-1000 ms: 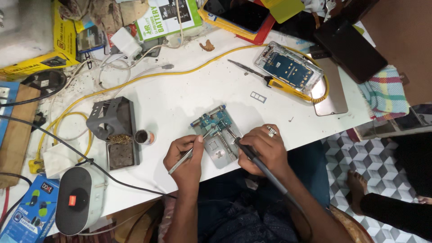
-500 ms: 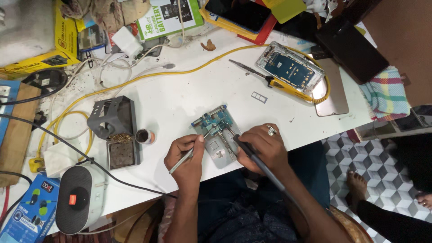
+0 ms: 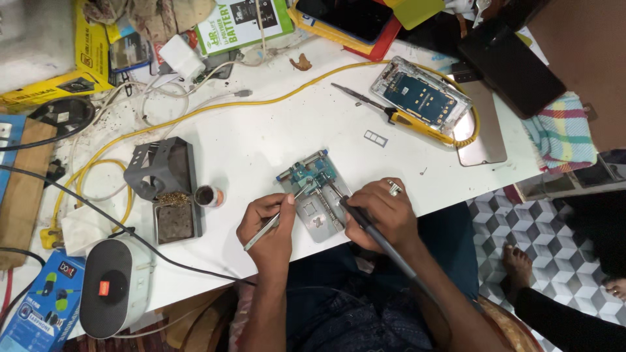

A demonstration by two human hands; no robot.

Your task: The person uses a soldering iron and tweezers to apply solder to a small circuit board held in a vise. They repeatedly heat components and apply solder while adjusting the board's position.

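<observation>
Your hands work over a small circuit board [image 3: 311, 173] on the bench [image 3: 261, 140].
Solder joints too small to see; left hand [image 3: 268, 227] pinches tweezers [image 3: 276, 221], right hand [image 3: 381, 212], at 3 o'clock, grips soldering iron [image 3: 365, 225].

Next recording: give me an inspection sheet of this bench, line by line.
Surface: white table, speckled with debris at its left end.
Job's things: circuit board clamped in a metal holder.
Clutter: iron stand, opened phone, yellow-handled screwdriver, boxes.
Hands: left hand holds tweezers; right hand holds soldering iron, both tips at the board.
Cables: yellow cable, black and white leads.
Surroundings: patterned floor, a person's bare foot.
</observation>
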